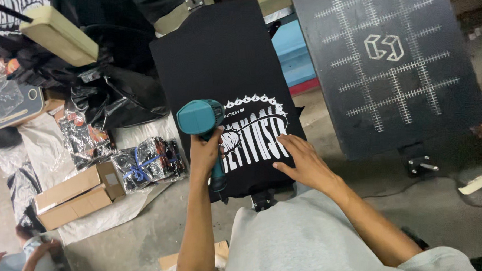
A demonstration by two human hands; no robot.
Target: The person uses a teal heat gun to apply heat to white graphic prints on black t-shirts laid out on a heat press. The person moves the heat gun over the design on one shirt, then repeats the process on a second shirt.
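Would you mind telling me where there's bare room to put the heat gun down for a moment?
The upper part of the black shirt board, above the white print, is bare. So is the concrete floor between that board and the gridded board. It's crowded left: foil packets, cardboard boxes, black bags. The left hand holds the teal heat gun; the right hand presses the print.

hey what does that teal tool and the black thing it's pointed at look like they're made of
The teal tool in the left hand looks like moulded plastic, smooth with a dull sheen. The black sheet under the right hand seems matte fabric with white print, probably a garment.
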